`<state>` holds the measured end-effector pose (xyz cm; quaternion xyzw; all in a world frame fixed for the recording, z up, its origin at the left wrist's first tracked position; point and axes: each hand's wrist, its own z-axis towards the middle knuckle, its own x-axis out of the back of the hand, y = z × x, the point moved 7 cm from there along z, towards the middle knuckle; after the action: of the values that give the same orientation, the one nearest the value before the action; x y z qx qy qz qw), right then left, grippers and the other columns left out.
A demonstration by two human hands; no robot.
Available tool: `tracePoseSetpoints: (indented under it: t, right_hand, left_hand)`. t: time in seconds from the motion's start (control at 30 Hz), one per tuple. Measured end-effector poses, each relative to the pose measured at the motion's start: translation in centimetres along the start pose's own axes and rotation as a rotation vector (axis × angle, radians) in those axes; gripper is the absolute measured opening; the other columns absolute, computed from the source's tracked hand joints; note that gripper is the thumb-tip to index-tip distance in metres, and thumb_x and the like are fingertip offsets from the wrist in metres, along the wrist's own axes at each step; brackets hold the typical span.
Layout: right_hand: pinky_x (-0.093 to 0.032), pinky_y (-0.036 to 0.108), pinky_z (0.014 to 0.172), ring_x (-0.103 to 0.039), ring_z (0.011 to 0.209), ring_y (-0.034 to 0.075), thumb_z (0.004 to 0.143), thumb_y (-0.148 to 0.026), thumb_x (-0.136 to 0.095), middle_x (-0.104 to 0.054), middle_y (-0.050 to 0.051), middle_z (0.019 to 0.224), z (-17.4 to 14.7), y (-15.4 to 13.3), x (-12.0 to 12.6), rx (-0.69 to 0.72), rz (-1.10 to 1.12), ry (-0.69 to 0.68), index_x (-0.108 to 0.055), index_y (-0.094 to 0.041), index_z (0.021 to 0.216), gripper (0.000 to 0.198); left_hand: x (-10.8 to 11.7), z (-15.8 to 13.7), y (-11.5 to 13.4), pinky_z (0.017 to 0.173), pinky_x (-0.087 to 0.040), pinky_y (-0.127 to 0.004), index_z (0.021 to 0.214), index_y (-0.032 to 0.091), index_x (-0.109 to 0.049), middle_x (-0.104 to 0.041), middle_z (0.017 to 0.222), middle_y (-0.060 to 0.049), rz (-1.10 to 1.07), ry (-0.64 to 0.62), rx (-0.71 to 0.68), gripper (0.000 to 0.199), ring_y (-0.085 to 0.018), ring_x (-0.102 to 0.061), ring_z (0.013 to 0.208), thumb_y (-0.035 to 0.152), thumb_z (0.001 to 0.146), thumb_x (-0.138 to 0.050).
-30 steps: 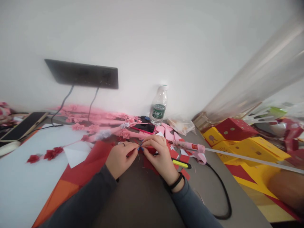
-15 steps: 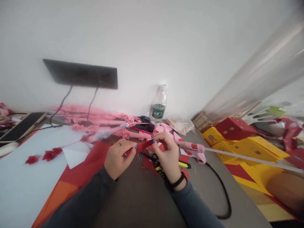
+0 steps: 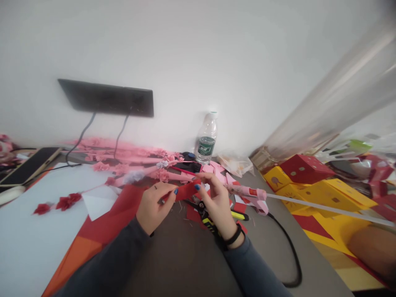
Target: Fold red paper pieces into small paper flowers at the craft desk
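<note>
Left hand (image 3: 154, 207) and right hand (image 3: 217, 203) pinch red paper (image 3: 186, 191); the green bottle label (image 3: 206, 146) bears white writing.

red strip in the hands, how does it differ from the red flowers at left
The red strip is held up between the left hand and right hand, while the red flowers lie over the white sheet. The red strip looks smooth and plain; the red flowers are bunched into petals. Both are red.
</note>
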<state>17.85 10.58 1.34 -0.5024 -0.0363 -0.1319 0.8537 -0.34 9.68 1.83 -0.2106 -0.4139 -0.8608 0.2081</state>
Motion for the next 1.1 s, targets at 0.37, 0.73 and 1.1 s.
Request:
tracePoseSetpoints:
  t: [0.37, 0.73, 1.1]
  right_hand:
    - [-0.047, 0.031, 0.072, -0.06, 0.076, 0.019, 0.093, -0.024, -0.053, -0.066, 0.004, 0.079, -0.2, -1.1, -1.0, 0.089, -0.007, -0.131, -0.062, -0.021, 0.081, 0.016]
    - [-0.04, 0.027, 0.063, -0.048, 0.066, 0.016, 0.092, -0.036, -0.054, -0.051, -0.001, 0.07, 0.2, 0.8, 2.1, -0.09, 0.048, 0.238, -0.054, -0.021, 0.075, 0.022]
    - [-0.035, 0.024, 0.049, -0.04, 0.053, 0.012, 0.084, -0.056, -0.061, -0.046, -0.004, 0.062, -0.2, 3.8, -1.0, -0.358, 0.267, -0.033, -0.05, -0.021, 0.072, 0.038]
  left_hand:
    - [0.1, 0.1, 0.0, 0.067, -0.052, -0.026, 0.083, 0.017, -0.07, -0.074, 0.076, -0.005, -0.013, -0.002, 0.008, 0.017, -0.018, -0.069, 0.07, 0.017, 0.086, -0.053]
    - [0.4, 0.3, -0.7, 0.056, -0.04, -0.024, 0.064, 0.019, -0.054, -0.055, 0.058, 0.001, -0.015, 0.001, 0.098, 0.023, -0.013, -0.053, 0.055, 0.018, 0.086, -0.046]
    - [-1.4, 0.0, -0.4, 0.095, -0.051, -0.038, 0.132, 0.023, -0.045, -0.052, 0.137, -0.013, -0.135, -0.132, 0.001, 0.06, -0.028, -0.054, 0.123, 0.025, 0.079, -0.071]
